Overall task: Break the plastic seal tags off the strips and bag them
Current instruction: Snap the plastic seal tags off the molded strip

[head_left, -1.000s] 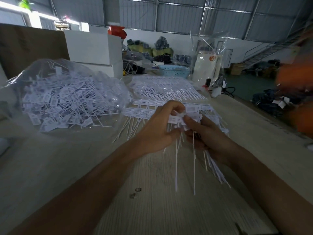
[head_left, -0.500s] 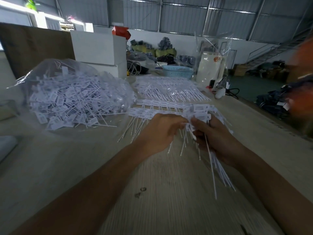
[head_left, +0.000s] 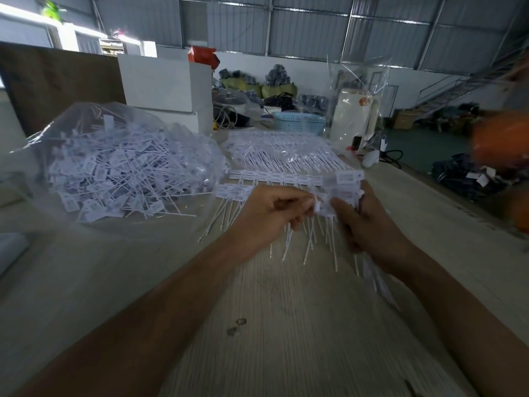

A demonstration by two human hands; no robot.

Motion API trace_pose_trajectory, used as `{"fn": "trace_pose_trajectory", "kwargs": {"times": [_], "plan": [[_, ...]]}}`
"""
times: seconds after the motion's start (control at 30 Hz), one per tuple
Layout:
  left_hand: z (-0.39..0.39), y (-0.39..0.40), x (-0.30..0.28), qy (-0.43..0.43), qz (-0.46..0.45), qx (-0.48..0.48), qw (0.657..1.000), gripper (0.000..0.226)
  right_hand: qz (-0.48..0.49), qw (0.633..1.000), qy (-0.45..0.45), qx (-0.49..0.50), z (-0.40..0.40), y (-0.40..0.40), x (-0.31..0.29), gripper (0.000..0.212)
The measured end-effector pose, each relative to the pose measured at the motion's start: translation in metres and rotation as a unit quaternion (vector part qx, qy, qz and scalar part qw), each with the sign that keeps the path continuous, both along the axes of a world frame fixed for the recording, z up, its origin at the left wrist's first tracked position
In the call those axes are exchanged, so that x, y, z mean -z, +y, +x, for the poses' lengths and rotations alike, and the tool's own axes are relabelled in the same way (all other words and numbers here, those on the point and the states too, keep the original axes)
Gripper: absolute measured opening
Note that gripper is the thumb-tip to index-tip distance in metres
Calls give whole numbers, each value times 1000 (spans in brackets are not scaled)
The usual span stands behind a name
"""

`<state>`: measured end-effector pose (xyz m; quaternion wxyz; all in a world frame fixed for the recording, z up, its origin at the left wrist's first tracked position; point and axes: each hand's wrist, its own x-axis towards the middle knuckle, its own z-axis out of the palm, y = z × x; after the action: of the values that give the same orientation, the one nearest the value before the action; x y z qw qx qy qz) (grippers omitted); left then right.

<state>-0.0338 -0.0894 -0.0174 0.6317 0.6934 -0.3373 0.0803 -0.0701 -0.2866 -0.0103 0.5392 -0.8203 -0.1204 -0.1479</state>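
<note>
1. Left hand (head_left: pixel 269 213): fingers curled, thumb and forefinger pinching the end tag of a strip of seal tags (head_left: pixel 329 204), held just above the table (head_left: pixel 286 325) near its middle. Grip narrow, on that one tag.
2. Right hand (head_left: pixel 369 222): closed around the rest of the strip plus a bundle of tags, white tails hanging down toward the near edge. Grip holds the bundle; how many tags it contains cannot be told, motion blur.
3. Judgement: step in hand is snapping a single tag off the strip between the two hands.
4. Just behind the hands: two more unbroken strips (head_left: pixel 257 184) lie flat on the table, tails fanned toward the near edge.
5. Further toward the far edge: a large layered stack of strips (head_left: pixel 286 153), not yet broken.
6. Left side of the table: clear plastic bag (head_left: pixel 120 164), well filled with loose separated tags.
7. Progress, judged: a large share already bagged, yet the far stack and the loose strips remain; task roughly midway, no nearer estimate possible.
</note>
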Motion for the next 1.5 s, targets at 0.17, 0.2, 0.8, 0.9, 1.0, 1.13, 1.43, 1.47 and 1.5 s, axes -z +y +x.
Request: {"fn": "trace_pose_trajectory", "kwargs": {"times": [0.17,0.2,0.8,0.9,1.0,1.13,1.43,1.47,1.5], "plan": [[1,6,-2,-42,23,-26,999,22,164,984,70,-17,2,-13,-1,12],[-1,1,0,-69,54,-46,995,24,164,982,89,-32,1,-5,0,17],[-1,-12,3,-104,107,-84,985,55,74,972,92,-201,-14,25,4,19],[-2,-18,6,-171,180,-152,957,48,46,982,60,-173,-11,32,7,41],[-4,-20,3,-169,99,-167,966,32,30,988,38,-147,-10,37,7,49],[-14,-23,-3,-132,58,-158,977,27,-23,995,-1,-101,-12,48,1,51],[-1,62,-56,-187,-89,-363,908,15,44,987,-112,-102,1,111,-46,25],[8,83,-57,-182,-95,-420,884,18,62,985,-123,-104,7,123,-54,25],[19,106,-55,-169,-85,-474,860,29,78,981,-140,-107,13,139,-64,26]]}}
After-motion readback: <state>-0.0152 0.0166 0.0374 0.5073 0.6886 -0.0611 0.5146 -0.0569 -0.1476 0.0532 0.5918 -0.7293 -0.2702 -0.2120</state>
